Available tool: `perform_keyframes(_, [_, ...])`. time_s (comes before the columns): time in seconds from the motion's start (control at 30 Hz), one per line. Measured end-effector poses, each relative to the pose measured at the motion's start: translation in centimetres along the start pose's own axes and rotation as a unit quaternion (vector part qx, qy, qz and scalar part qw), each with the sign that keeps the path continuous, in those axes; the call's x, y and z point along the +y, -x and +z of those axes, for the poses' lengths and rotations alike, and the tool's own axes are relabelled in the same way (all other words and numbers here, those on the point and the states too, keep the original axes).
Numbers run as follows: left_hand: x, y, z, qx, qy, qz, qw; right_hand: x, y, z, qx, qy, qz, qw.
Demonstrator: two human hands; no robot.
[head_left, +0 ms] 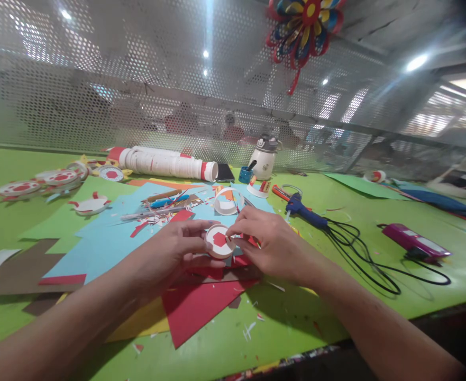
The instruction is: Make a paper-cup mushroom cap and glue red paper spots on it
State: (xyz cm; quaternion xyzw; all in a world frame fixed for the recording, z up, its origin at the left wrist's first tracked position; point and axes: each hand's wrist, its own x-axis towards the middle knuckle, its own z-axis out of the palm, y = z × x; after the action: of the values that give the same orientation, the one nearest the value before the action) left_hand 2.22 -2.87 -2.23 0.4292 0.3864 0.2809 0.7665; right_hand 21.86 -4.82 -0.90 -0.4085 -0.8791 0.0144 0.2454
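A small round white disc [226, 250] with a raised rim and a red shape [219, 239] in its middle is held over the coloured sheets. My left hand [181, 246] grips its left edge between thumb and fingers. At the right edge, my right hand [264, 241] is pinched, its fingertips at the rim by the red shape; anything between them is too small to name. Just beyond the hands stands a white paper ring [225, 209]. Below lie a red sheet [201, 309] and light blue paper [106, 248].
A blue glue gun [310, 214] with a black cable lies right, near a purple device [413, 242]. Behind are a white roll stack [165, 163], a phone [225, 172], a blue pot [246, 174] and a bottle [263, 161]. Flower-like discs [60, 177] sit left; pens and scraps lie centre-left.
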Motion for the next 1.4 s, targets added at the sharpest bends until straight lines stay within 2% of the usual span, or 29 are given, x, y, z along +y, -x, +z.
perform_keyframes(0.1, [-0.2,-0.2,-0.1,-0.01,0.003,0.022,1.0,-0.1,-0.1,0.0,0.027,0.009,0.016,0.999])
perform_keyframes(0.2, [-0.5,-0.3,-0.2,-0.023,0.005,0.041,0.999,-0.2,-0.1,0.1,0.02,0.021,0.026,0.999])
perform_keyframes(0.37, [-0.4,-0.2,0.3,-0.001,0.012,0.05,0.999,-0.6,0.0,0.3,0.016,0.047,0.038,0.998])
perform_keyframes(0.83, [-0.4,0.0,0.5,0.025,-0.026,0.018,0.999,-0.8,0.2,0.8,0.012,0.111,0.052,0.992])
perform_keyframes(1.4, [-0.2,0.2,0.8,0.049,-0.096,0.023,0.994,-1.0,0.3,1.0,-0.006,0.112,0.074,0.991])
